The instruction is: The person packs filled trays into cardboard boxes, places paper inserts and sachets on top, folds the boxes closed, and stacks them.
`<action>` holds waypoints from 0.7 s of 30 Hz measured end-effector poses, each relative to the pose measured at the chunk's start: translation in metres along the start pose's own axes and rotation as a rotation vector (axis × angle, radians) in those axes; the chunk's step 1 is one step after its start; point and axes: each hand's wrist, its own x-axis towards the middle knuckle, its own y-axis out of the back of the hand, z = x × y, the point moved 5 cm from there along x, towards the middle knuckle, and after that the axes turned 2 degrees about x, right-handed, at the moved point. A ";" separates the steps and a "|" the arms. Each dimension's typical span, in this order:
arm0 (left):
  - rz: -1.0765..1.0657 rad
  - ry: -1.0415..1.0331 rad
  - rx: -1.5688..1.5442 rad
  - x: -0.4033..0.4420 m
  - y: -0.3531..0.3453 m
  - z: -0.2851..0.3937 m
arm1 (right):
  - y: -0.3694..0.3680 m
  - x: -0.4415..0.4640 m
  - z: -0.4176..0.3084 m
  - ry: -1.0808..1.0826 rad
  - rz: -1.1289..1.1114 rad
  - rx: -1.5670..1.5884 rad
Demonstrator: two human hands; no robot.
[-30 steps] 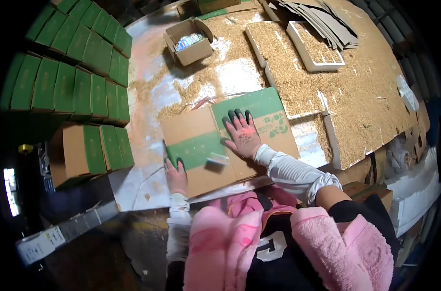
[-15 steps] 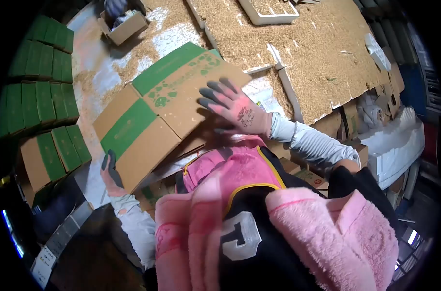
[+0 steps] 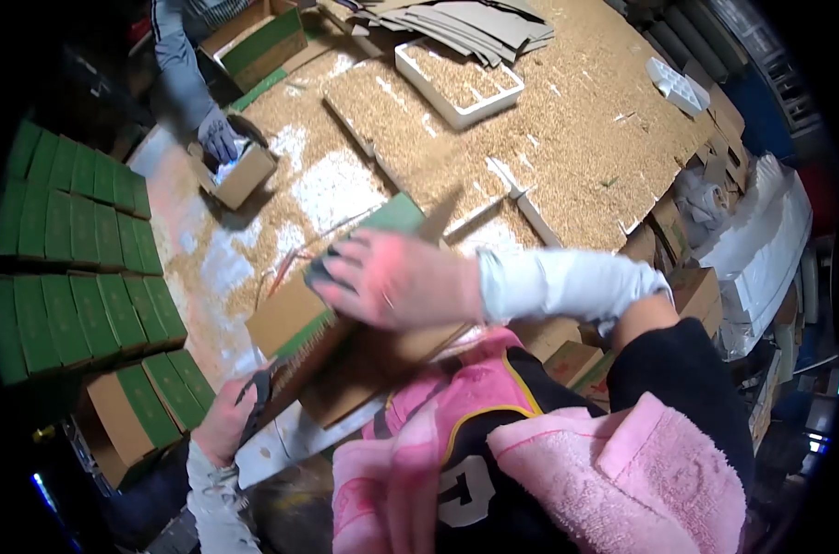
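Observation:
A brown cardboard box [image 3: 285,319] with green bands is tilted in front of my body, its panels partly folded. Gripping its near left edge is my left hand [image 3: 230,420], in a pink glove with dark fingertips, thumb and fingers around the board. My right hand [image 3: 392,282], gloved alike, lies across the top of the box with its fingers curled over the green-banded panel. Motion blurs this hand somewhat. Much of the box is hidden behind my right hand and forearm.
Stacks of green boxes [image 3: 73,226] line the left. Loose sawdust-like material [image 3: 576,120] covers the table, around a white tray [image 3: 461,102]. Another person's gloved hand [image 3: 218,137] is at a small open box [image 3: 244,180]. Flat cardboard pieces [image 3: 475,28] lie at the back.
The box has turned from lying broad side up to a steeper tilt. My right hand moved from spread above it to curled over it. The other person's arm has come into view.

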 end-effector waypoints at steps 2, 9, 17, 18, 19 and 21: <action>0.000 -0.043 -0.026 0.005 -0.001 -0.003 | 0.018 -0.034 -0.020 0.067 0.132 0.156; 0.898 -0.035 0.904 0.016 0.090 0.030 | 0.043 -0.041 0.033 0.325 0.128 0.516; 0.251 -0.878 1.002 0.193 -0.049 0.053 | -0.033 -0.052 0.071 -0.390 -0.271 1.461; 0.266 -0.855 1.075 0.201 -0.050 0.042 | -0.009 -0.064 0.069 -0.336 -0.250 1.729; 0.180 -0.745 1.071 0.205 -0.050 0.039 | -0.006 -0.077 0.066 -0.259 -0.107 1.332; 0.064 -0.747 0.880 0.214 -0.049 0.042 | -0.028 -0.085 0.049 -0.434 -0.074 0.965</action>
